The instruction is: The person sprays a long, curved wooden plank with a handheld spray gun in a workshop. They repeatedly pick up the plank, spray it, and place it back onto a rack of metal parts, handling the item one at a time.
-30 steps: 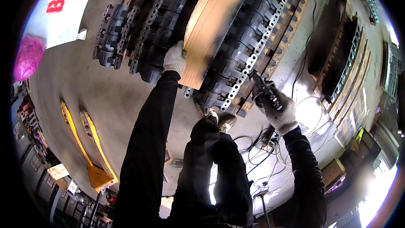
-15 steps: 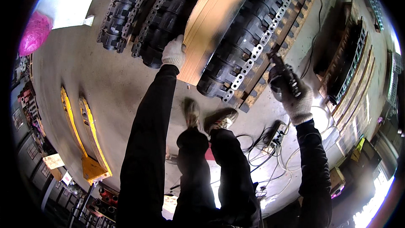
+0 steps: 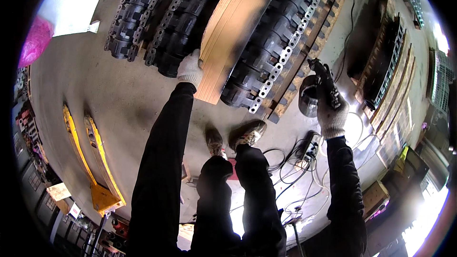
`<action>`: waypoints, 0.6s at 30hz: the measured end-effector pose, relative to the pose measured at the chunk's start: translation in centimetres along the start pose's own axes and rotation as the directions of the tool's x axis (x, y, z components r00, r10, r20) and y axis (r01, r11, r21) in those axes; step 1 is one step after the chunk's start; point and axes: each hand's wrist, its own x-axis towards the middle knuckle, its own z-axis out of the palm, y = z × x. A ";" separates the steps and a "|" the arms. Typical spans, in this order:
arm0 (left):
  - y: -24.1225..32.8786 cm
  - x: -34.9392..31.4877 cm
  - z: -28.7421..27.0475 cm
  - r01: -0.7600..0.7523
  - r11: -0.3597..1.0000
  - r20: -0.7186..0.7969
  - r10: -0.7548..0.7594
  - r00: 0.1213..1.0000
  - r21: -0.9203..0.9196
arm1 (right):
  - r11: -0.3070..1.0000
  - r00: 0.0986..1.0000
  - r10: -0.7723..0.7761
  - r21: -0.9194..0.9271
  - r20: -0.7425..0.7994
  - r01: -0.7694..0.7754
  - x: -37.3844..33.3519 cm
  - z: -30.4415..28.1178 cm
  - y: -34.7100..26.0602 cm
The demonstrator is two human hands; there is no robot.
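Note:
My left hand, in a pale knit glove, is closed on the near left edge of a long tan cardboard-like board. Black overspray darkens the board's right edge. It stands between two rows of black track chain: one row on the left, another with bare metal links along its right side. Off to the right, my gloved right hand grips a dark spray gun with a round cup. The gun is apart from the chain, its nozzle end pointing away from me.
A wooden pallet supports the right chain. Tangled cables and a power strip lie near my right foot. Yellow pallet-jack forks rest at left. More chain lies at far right; a shorter chain section is at upper left.
My left hand and the board have come slightly nearer and left. The spray gun has turned in my right hand, bringing its cup into clearer view. The whole view has shifted a little.

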 end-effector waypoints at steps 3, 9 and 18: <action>0.1 -0.1 -0.1 0.004 1.000 0.011 -0.004 1.000 -0.004 | 0.991 0.997 0.054 0.123 0.051 -0.060 0.4 0.1 1.5; -0.5 0.0 0.3 -0.007 1.000 0.005 0.007 1.000 -0.008 | 0.976 0.934 0.198 0.032 0.298 -0.217 -3.3 0.9 -3.2; -0.8 -1.5 0.3 -0.049 0.998 -0.013 0.049 0.999 -0.046 | 0.912 0.920 0.295 0.212 0.257 -0.352 -6.2 1.6 -3.2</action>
